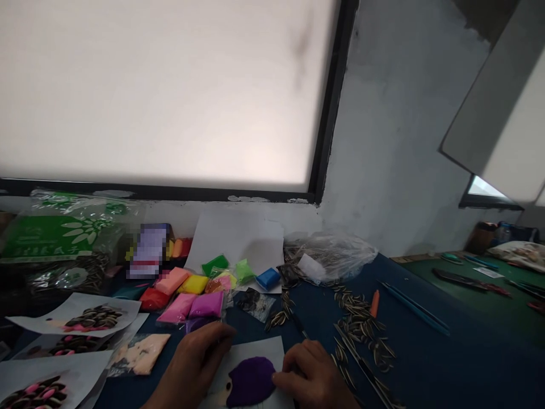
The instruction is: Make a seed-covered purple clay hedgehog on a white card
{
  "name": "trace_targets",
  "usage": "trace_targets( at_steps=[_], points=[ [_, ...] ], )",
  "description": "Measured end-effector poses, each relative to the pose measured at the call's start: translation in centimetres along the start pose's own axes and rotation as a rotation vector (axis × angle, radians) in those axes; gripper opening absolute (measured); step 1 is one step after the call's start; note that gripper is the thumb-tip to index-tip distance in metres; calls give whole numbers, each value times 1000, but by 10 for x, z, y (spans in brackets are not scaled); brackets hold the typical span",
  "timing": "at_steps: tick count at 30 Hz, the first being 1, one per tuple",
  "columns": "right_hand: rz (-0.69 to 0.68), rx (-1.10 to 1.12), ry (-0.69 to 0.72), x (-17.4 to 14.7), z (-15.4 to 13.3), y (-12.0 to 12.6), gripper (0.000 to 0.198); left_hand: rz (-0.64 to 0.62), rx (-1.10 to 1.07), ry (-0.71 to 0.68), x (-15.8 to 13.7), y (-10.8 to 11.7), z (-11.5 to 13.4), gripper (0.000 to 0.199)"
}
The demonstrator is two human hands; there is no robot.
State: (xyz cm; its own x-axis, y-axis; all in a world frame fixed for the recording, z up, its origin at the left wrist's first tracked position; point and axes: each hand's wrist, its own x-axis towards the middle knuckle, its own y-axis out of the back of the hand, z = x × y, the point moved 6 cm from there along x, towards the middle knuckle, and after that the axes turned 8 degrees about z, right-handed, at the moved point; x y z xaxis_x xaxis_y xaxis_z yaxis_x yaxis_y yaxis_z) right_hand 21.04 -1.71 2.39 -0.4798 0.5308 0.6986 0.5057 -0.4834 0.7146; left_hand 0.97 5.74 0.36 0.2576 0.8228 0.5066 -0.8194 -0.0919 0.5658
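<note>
A flattened purple clay shape (252, 382) lies on a white sheet of paper (272, 349) at the bottom middle, with a small pale part and a dark spot at its left end. My right hand (317, 375) is curled at the shape's right edge, its fingertips pressed against the clay. At the paper's left edge my left hand (193, 358) has its fingers bent together; whatever is between the fingertips is hidden. Just beyond the left hand lie packets of coloured clay, among them a purple packet (206, 305) and a pink packet (176, 308).
Sunflower seeds (360, 318) are scattered on the right, with tweezers (361, 363) among them and blue tweezers (415, 307) farther off. Paper sheets with seed-covered pictures (80, 318) lie left. A phone (148, 250) and a green seed bag (46, 233) stand by the wall.
</note>
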Motion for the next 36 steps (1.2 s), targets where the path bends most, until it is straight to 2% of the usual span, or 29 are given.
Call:
trace_targets(
  at_steps=[5, 12, 15, 18, 26, 32, 36],
  points=[
    [47, -52, 26, -2, -2, -4, 5, -13, 7, 20, 0, 2, -1, 20],
    [24, -8, -18, -9, 3, -10, 10, 0, 22, -12, 0, 3, 7, 21],
    [34, 12, -43, -8, 2, -11, 6, 13, 29, 2, 0, 5, 8, 21],
    [26, 31, -80, -6, 1, -11, 10, -11, 28, 15, 0, 4, 9, 22],
    [52, -57, -19, 1, -2, 0, 5, -32, 21, 6, 1, 2, 8, 23],
    [48, -30, -46, -5, 2, -9, 9, 70, -20, 81, -2, 3, 4, 23],
    [16, -47, -57, -6, 3, -13, 6, 39, 5, 87, -2, 3, 1, 27]
  ],
)
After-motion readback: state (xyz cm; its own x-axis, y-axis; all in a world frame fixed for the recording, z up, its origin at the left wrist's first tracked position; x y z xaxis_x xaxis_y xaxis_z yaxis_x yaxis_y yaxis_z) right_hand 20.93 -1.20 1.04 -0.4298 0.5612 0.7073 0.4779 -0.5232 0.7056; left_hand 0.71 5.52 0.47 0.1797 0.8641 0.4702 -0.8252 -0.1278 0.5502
